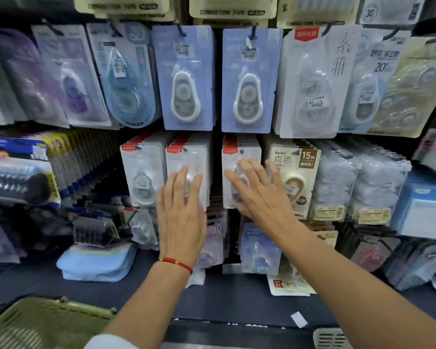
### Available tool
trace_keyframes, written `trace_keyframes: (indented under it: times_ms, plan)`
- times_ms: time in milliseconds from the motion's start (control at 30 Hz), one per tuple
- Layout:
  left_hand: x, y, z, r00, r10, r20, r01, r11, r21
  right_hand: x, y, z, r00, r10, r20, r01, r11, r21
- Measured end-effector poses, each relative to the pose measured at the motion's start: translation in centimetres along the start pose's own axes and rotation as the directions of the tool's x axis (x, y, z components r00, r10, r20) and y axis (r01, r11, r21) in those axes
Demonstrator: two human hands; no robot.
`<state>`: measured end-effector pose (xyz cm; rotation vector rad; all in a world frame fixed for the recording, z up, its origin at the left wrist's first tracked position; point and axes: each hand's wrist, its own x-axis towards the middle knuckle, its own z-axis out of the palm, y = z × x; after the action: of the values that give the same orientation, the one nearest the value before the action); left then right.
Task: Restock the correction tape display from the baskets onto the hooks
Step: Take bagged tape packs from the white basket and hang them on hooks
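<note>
Correction tape packs fill the hooks in front of the person, row over row. Both hands are flat against the lower row, fingers straight and spread: the left hand (181, 212) (a red string bracelet (176, 263) at its wrist) presses on a white pack with a red corner tag (186, 157), and the right hand (259, 192) presses on the matching white pack (239, 153) on the next hook. Just right of it hangs a beige pack marked 15M (296, 167). Above them hang two blue packs (185, 79), side by side. Down at the lower left, the corner of a green basket (43, 321) shows.
</note>
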<state>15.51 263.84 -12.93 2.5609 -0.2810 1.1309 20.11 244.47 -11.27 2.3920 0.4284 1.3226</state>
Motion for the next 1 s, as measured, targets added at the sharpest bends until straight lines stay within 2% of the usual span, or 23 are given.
trace_keyframes:
  times_ms: [167,300,500,600,700,867,1000]
  plan:
    - [-0.3,-1.9,0.3,1.0,-0.002,0.024,0.004,0.996,-0.084,-0.3,-1.0,-0.9,0.997,0.058,0.05,-0.056,0.998,-0.033]
    - [-0.6,-3.3,0.8,0.998,-0.052,0.047,0.059,0.985,-0.165,0.5,-2.9,-2.3,0.999,-0.036,0.007,0.036,0.998,0.043]
    - [-1.1,-4.8,1.3,0.99,-0.047,0.135,0.078,0.968,-0.238,2.8,-6.5,-2.0,0.975,0.007,0.224,-0.033,0.993,0.114]
    - [-1.2,-4.8,1.4,0.981,-0.048,0.19,0.106,0.945,-0.31,3.0,-6.9,-1.4,0.959,0.051,0.277,-0.083,0.991,0.106]
    - [-1.1,-4.8,1.5,0.974,-0.033,0.223,0.115,0.924,-0.366,2.9,-7.4,-1.4,0.961,0.086,0.262,-0.111,0.99,0.083]
    - [-1.1,-5.1,1.2,0.962,-0.053,0.268,0.173,0.878,-0.446,3.1,-8.4,-1.8,0.985,0.12,0.12,-0.126,0.991,0.039]
    - [-1.3,-4.8,1.4,0.961,-0.043,0.273,0.166,0.881,-0.444,3.4,-8.7,-1.7,0.991,0.046,0.122,-0.065,0.986,0.154]
